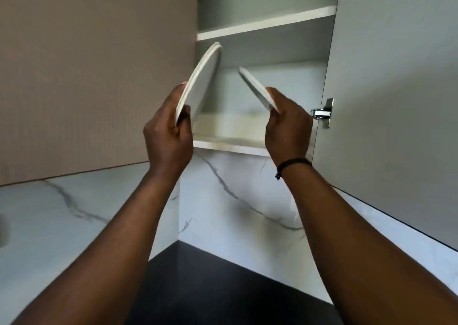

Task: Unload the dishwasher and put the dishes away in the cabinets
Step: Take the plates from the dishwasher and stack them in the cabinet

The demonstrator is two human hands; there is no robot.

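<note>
Plates [200,82] unmarked, no writing readable.

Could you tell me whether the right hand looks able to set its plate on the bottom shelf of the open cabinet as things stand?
Probably yes. The right hand holds its plate just in front of the bottom shelf, the door is swung wide, and no dishes show on that shelf.

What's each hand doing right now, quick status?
Left hand: closed on the larger plate, held tilted at the open cabinet.
Right hand: closed on the smaller plate, also tilted.
</note>
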